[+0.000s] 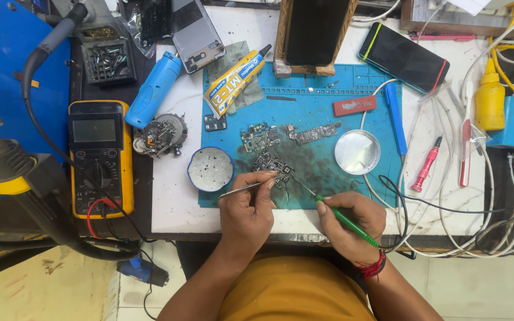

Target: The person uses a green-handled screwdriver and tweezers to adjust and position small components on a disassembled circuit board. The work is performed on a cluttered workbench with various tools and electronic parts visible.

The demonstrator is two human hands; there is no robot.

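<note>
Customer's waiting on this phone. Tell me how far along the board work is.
Done: the phone is opened, two circuit boards lying bare on the blue mat. In hand: left hand holds tweezers, right hand a green-handled tool, both at a third board. Left: boards remain outside the phone shell.

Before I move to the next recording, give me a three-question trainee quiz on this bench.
1. True or false: the left hand holds metal tweezers whose tips reach the small circuit board.
2. What does the right hand hold? A) glue tube B) green-handled soldering iron C) red screwdriver
3. Fill in: the yellow multimeter lies to the ___ of the blue work mat.

Key: 1 true; 2 B; 3 left.
</note>
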